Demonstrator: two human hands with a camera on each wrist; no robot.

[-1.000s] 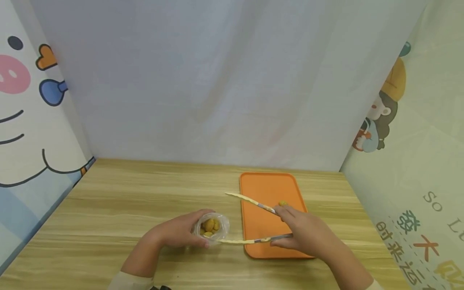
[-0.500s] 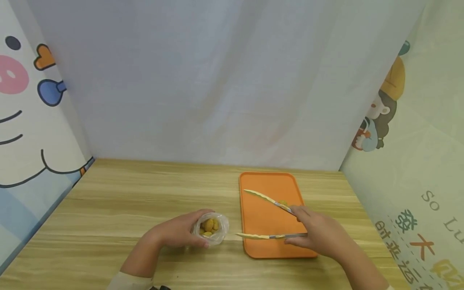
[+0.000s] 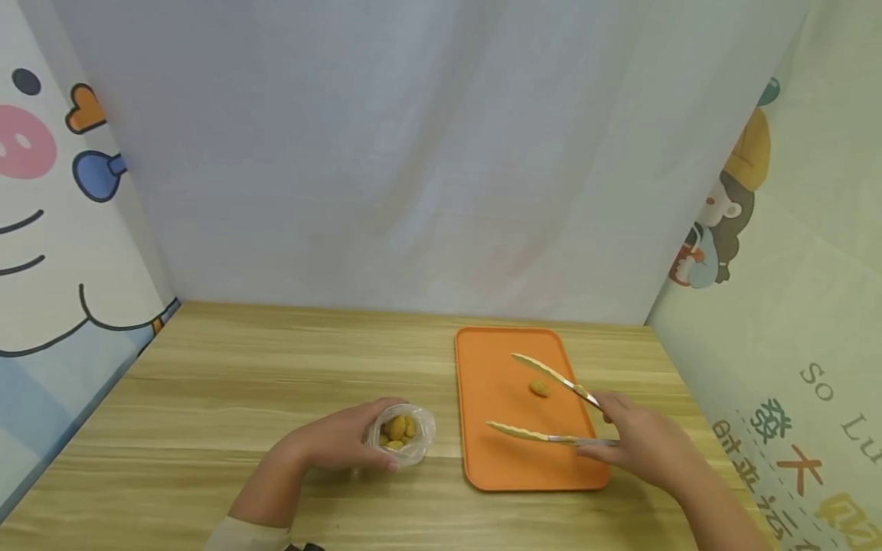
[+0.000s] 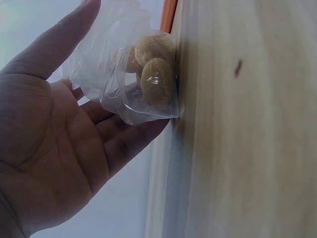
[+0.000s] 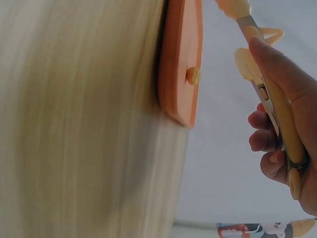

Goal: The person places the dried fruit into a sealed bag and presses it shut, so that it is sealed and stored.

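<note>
Wood-grain table (image 3: 276, 383), pale curtain backdrop (image 3: 413, 153), cartoon-print panels left (image 3: 41, 191) and right (image 3: 792, 306). Left hand (image 3: 338, 442) resting on table near front centre, fingers curled round small clear plastic bag (image 3: 402, 433), thumb on far side of it. Bag standing on table, mouth open upward, several yellow-brown nuggets (image 3: 396, 428) inside; in left wrist view same bag (image 4: 133, 74) cupped against palm and fingers of left hand (image 4: 54, 148), two nuggets (image 4: 157, 82) plainly visible through film, bag bottom touching wood. Orange tray (image 3: 496, 459) flat on table just right of bag, not touching it. Right hand (image 3: 641, 448) at tray's right edge, gripping handle end of cream-tipped metal tongs (image 3: 551, 405), index finger along upper arm, other fingers curled under lower arm. Tongs spread wide over tray, tips apart, nothing between them. Single nugget (image 3: 540, 388) lying on tray between the two tong arms, closer to upper arm, contact not clear. Right wrist view: tray (image 5: 181, 74) edge-on with nugget (image 5: 193, 75) on it, right hand (image 5: 282, 129) wrapped round tongs (image 5: 262, 84), tips well away from nugget.
</note>
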